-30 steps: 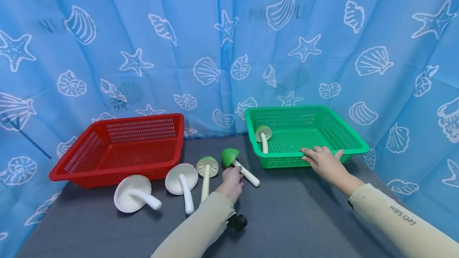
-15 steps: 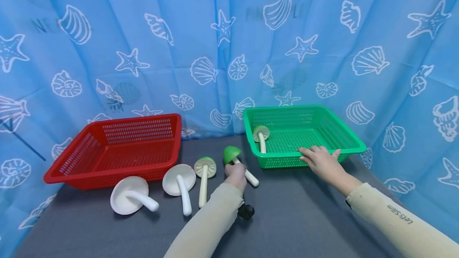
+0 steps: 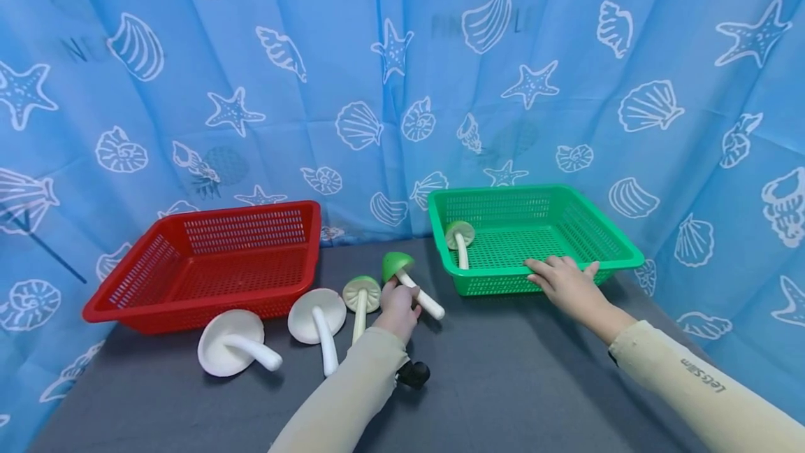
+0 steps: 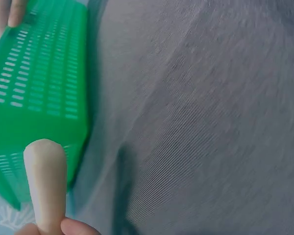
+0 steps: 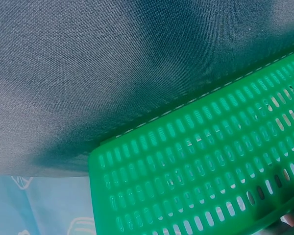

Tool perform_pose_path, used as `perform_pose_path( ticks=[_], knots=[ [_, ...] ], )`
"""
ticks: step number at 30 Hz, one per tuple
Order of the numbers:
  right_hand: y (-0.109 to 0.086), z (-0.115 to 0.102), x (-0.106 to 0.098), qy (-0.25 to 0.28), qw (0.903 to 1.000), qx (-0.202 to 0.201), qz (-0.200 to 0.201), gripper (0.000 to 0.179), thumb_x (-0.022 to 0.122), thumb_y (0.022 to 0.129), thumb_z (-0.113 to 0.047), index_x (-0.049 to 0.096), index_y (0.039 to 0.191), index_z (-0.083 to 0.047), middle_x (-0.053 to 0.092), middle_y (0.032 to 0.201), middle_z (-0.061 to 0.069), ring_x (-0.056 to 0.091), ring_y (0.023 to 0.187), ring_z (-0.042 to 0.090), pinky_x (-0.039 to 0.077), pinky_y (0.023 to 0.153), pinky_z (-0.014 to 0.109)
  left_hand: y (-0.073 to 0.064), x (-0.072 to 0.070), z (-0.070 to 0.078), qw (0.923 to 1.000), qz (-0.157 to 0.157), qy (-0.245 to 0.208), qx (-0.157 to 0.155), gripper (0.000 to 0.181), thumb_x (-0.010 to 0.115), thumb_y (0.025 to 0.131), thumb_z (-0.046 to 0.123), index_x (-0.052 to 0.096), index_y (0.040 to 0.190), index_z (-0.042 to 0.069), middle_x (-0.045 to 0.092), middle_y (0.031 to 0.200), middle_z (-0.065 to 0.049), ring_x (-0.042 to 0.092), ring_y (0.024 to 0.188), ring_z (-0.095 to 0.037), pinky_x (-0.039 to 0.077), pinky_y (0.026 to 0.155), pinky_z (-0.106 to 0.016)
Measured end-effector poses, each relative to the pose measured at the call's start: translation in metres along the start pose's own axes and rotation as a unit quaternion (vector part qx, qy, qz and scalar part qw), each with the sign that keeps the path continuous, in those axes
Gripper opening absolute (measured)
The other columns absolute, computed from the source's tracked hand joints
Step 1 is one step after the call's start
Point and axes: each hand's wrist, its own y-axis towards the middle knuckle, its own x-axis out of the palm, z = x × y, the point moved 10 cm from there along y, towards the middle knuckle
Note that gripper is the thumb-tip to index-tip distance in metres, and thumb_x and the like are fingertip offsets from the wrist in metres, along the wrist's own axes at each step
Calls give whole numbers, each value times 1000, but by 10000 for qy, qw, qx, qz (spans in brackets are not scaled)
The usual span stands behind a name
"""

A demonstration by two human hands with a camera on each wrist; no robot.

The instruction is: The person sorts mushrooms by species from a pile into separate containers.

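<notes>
My left hand (image 3: 398, 312) pinches the white stem of a toy mushroom with a green cap (image 3: 397, 265), between the red and green baskets. In the left wrist view, thumb and fingertip close on the stem (image 4: 45, 181), and a shadow falls on the cloth to its side; the cap is out of that view. My right hand (image 3: 569, 289) rests on the front rim of the green basket (image 3: 503, 284), fingers laid over the edge. The right wrist view shows mostly the basket's slotted side (image 5: 186, 171), with a sliver of hand at the lower right corner.
Another green-capped mushroom (image 3: 461, 236) lies inside the green basket, at its left. A red basket (image 3: 207, 313) stands at the left. Before it lie two white mushrooms, one left (image 3: 220, 358), one right (image 3: 308, 320), then a green-rimmed one (image 3: 363, 292). A blue curtain (image 3: 377, 89) hangs behind.
My left hand reaches the green-capped mushroom and takes its stem; the mushroom then shifts slightly left and up in view. My right hand stays on the basket rim.
</notes>
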Motion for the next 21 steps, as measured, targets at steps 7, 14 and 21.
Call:
perform_pose_path(
  ticks=[7, 14, 21],
  knots=[
    [0, -1, 0, 15, 10000, -44, -14, 35, 62, 95, -16, 62, 127, -2, 62, 101, 20, 52, 98, 47, 5, 83, 89, -1, 5, 29, 9999, -59, -122, 81, 66, 48, 91, -13, 29, 152, 3, 37, 145, -28, 53, 98, -30, 43, 83, -42],
    [0, 0, -2, 36, 10000, -37, 17, 34, 62, 95, -16, 62, 126, -2, 62, 99, 19, 53, 97, 47, 4, 83, 89, -1, 18, 49, 9994, -68, -333, 39, 66, 50, 90, -13, 35, 151, 9, 42, 142, -23, 51, 87, -24, 40, 71, -33],
    [0, -1, -1, 37, 10000, -28, 26, 34, 62, 95, -16, 62, 126, -2, 62, 99, 18, 52, 97, 45, 5, 83, 89, -5, 36, 62, 9990, -218, -370, -124, 64, 54, 92, -9, 39, 149, 15, 45, 139, -21, 55, 90, -23, 42, 73, -33]
  ],
)
